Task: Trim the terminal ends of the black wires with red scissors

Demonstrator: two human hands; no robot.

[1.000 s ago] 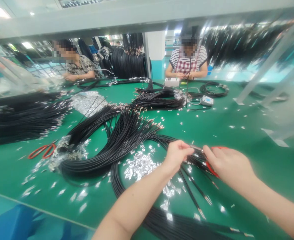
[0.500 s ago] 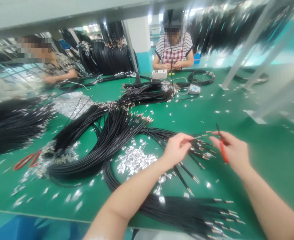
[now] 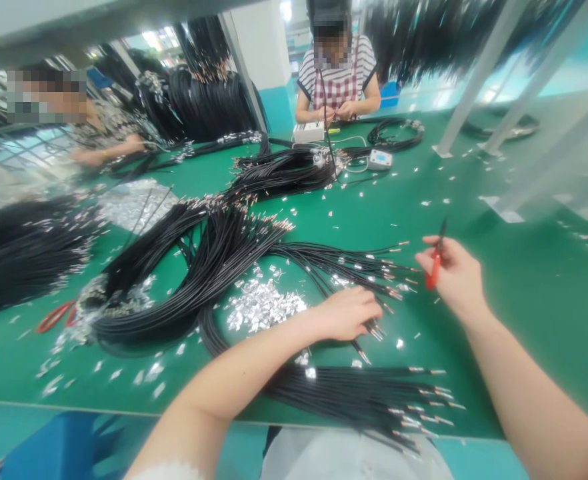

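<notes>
My left hand (image 3: 349, 313) is low over the table, its fingers curled on a black cable (image 3: 375, 331) whose stripped ends poke out by the fingertips. Part of that cable is hidden under the hand. To the right, my right hand (image 3: 457, 270) grips a red-handled tool (image 3: 433, 268) with a thin dark tip pointing up and away; its exact kind is unclear. Just left of the tool fans a cable bundle (image 3: 334, 255) with bare copper and silvery ends. Below my left forearm lies another bundle (image 3: 344, 393), its ends pointing right.
Loose silver foil bits (image 3: 264, 303) are piled left of my left hand, with more scattered around. A large cable coil (image 3: 174, 320) and red handles (image 3: 55, 317) lie on the left of the green table (image 3: 474, 373). Metal posts (image 3: 479, 80) rise at right. Two people (image 3: 337, 80) work opposite.
My left hand has left the upper cables' ends and come down to the lower ones. My right hand has drawn slightly away, still holding the red-handled tool. The view has shifted a little.
</notes>
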